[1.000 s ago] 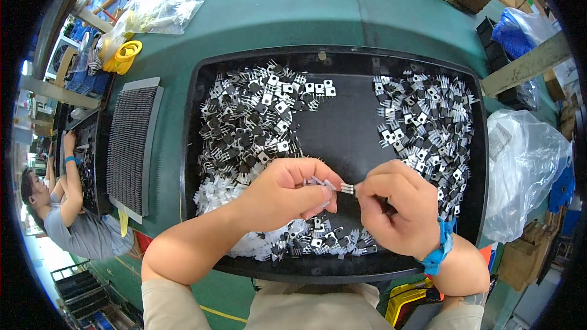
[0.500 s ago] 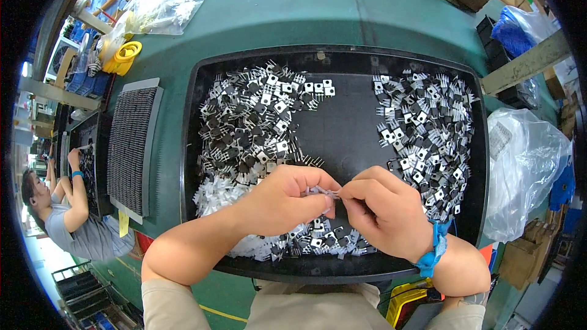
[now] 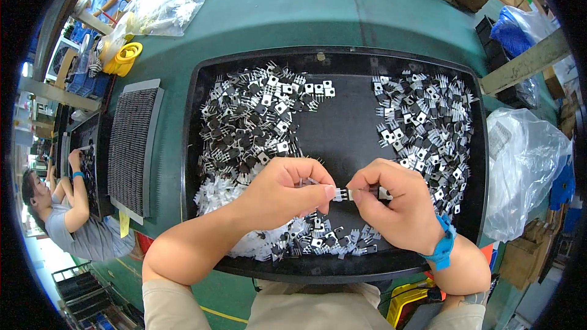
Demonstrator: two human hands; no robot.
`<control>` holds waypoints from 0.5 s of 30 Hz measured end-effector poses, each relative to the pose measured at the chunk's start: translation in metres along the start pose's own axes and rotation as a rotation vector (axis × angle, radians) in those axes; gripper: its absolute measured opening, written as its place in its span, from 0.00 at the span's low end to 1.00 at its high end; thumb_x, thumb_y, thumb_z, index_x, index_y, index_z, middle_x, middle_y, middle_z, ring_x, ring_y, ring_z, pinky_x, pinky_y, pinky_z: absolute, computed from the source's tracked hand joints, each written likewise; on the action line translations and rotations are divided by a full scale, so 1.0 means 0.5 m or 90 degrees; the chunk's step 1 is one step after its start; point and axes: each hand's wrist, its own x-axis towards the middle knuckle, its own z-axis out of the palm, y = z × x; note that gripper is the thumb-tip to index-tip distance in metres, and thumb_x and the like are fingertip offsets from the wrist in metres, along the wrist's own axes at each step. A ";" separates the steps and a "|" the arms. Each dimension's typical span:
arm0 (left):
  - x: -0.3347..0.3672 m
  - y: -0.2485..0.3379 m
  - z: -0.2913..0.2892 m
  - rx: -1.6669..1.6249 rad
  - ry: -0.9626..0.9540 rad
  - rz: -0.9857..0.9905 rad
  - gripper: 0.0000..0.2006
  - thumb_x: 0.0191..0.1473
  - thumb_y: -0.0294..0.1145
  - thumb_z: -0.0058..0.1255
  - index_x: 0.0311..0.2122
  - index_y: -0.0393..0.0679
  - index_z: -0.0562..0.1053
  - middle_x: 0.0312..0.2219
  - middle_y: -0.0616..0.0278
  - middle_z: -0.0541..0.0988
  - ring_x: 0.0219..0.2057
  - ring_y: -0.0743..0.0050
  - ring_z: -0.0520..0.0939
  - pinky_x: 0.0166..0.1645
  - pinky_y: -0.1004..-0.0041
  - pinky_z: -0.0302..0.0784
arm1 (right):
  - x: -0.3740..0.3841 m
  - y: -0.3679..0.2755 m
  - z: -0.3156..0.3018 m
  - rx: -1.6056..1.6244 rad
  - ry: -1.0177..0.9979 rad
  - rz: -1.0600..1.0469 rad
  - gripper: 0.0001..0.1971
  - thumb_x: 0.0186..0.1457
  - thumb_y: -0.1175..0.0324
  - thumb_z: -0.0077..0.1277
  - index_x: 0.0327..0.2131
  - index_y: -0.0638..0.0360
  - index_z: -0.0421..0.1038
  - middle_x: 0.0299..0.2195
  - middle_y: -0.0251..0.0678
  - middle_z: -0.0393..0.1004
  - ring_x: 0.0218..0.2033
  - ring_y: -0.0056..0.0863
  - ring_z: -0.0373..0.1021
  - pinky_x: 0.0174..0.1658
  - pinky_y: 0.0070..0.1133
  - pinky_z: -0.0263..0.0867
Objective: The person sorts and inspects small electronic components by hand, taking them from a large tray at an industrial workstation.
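Observation:
A three-legged transistor [image 3: 343, 195] spans the small gap between my two hands, above the front part of a black tray [image 3: 257, 57]. Thumb and forefinger of my right hand [image 3: 396, 206] pinch its body end. My left hand [image 3: 287, 192] is closed at the leg end, its fingertips on a small whitish plastic piece that they mostly hide. Loose transistors [image 3: 244, 119] cover the tray's left side, with a heap of white plastic pieces [image 3: 215, 198] nearer me. On the right lies another pile of transistors [image 3: 428, 128], many with pale pieces on their legs.
Left of the tray stands a grey rack [image 3: 131, 146] packed with rows of dark parts. Beyond it are yellow tape rolls [image 3: 127, 54] and a clear bag of white pieces [image 3: 168, 3]. A clear plastic bag [image 3: 523, 165] lies at right. A co-worker [image 3: 73, 208] sits far left.
My hands have moved slightly apart, the right one shifting right. The transistor's legs and body now show between the fingertips, where the hands were bunched together before.

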 end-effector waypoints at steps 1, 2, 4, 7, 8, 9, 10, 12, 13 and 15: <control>-0.001 0.002 0.002 0.013 -0.001 0.003 0.06 0.53 0.29 0.53 0.32 0.38 0.74 0.21 0.66 0.77 0.18 0.92 0.69 0.21 0.86 0.62 | 0.000 -0.001 0.000 0.008 0.015 0.014 0.04 0.47 0.80 0.52 0.29 0.62 0.71 0.25 0.38 0.72 0.25 0.28 0.71 0.28 0.21 0.65; -0.002 0.007 0.004 0.013 -0.001 0.003 0.06 0.53 0.29 0.53 0.32 0.38 0.74 0.21 0.66 0.77 0.18 0.92 0.69 0.21 0.86 0.62 | 0.000 -0.002 0.001 0.016 0.030 0.029 0.04 0.47 0.80 0.52 0.29 0.63 0.71 0.25 0.38 0.72 0.26 0.28 0.71 0.28 0.20 0.66; -0.003 0.018 0.008 0.068 0.008 -0.037 0.05 0.53 0.29 0.53 0.32 0.38 0.75 0.21 0.66 0.78 0.19 0.91 0.71 0.21 0.86 0.63 | -0.004 0.003 0.009 0.032 0.031 0.039 0.04 0.48 0.79 0.52 0.30 0.63 0.71 0.25 0.38 0.72 0.26 0.29 0.71 0.28 0.20 0.66; 0.000 0.006 0.006 0.055 0.002 -0.039 0.05 0.52 0.29 0.53 0.32 0.38 0.75 0.22 0.66 0.78 0.21 0.91 0.72 0.22 0.86 0.64 | -0.003 0.008 0.021 0.044 0.022 0.037 0.04 0.49 0.79 0.52 0.30 0.62 0.71 0.25 0.38 0.73 0.27 0.29 0.72 0.29 0.20 0.66; 0.000 0.006 0.007 0.055 0.001 -0.039 0.05 0.52 0.29 0.53 0.32 0.38 0.75 0.22 0.66 0.78 0.21 0.91 0.72 0.22 0.86 0.64 | -0.003 0.009 0.023 0.041 0.012 0.024 0.04 0.49 0.79 0.53 0.30 0.62 0.71 0.26 0.38 0.73 0.27 0.28 0.72 0.30 0.20 0.66; 0.000 0.005 0.007 0.067 0.007 -0.043 0.05 0.52 0.28 0.52 0.32 0.38 0.75 0.22 0.65 0.78 0.21 0.90 0.73 0.22 0.86 0.64 | -0.003 0.011 0.022 0.042 0.011 0.024 0.04 0.49 0.79 0.53 0.30 0.62 0.71 0.26 0.38 0.73 0.27 0.28 0.72 0.30 0.20 0.66; 0.000 0.004 0.006 0.079 0.012 -0.047 0.05 0.52 0.28 0.52 0.32 0.38 0.75 0.21 0.65 0.78 0.21 0.89 0.73 0.22 0.86 0.64 | -0.001 0.013 0.021 0.045 -0.001 0.033 0.04 0.49 0.78 0.53 0.31 0.62 0.71 0.26 0.38 0.73 0.28 0.27 0.72 0.30 0.20 0.66; 0.002 0.003 0.006 0.083 0.013 -0.042 0.05 0.52 0.28 0.52 0.31 0.38 0.74 0.21 0.65 0.78 0.20 0.89 0.73 0.21 0.86 0.63 | -0.001 0.014 0.020 0.048 -0.013 0.041 0.04 0.50 0.78 0.53 0.31 0.62 0.71 0.27 0.38 0.74 0.29 0.26 0.72 0.31 0.19 0.66; 0.002 0.002 0.005 0.088 0.014 -0.036 0.05 0.52 0.28 0.52 0.31 0.38 0.74 0.21 0.65 0.78 0.20 0.89 0.72 0.21 0.86 0.63 | -0.001 0.013 0.019 0.063 -0.015 0.070 0.04 0.50 0.78 0.53 0.32 0.63 0.71 0.27 0.37 0.74 0.29 0.24 0.72 0.32 0.19 0.66; 0.002 -0.002 -0.001 0.038 0.013 -0.037 0.04 0.51 0.27 0.53 0.31 0.38 0.73 0.20 0.64 0.78 0.18 0.90 0.70 0.20 0.85 0.61 | -0.002 0.013 0.020 0.077 -0.017 0.098 0.04 0.51 0.77 0.52 0.32 0.63 0.71 0.28 0.37 0.74 0.30 0.23 0.72 0.32 0.19 0.66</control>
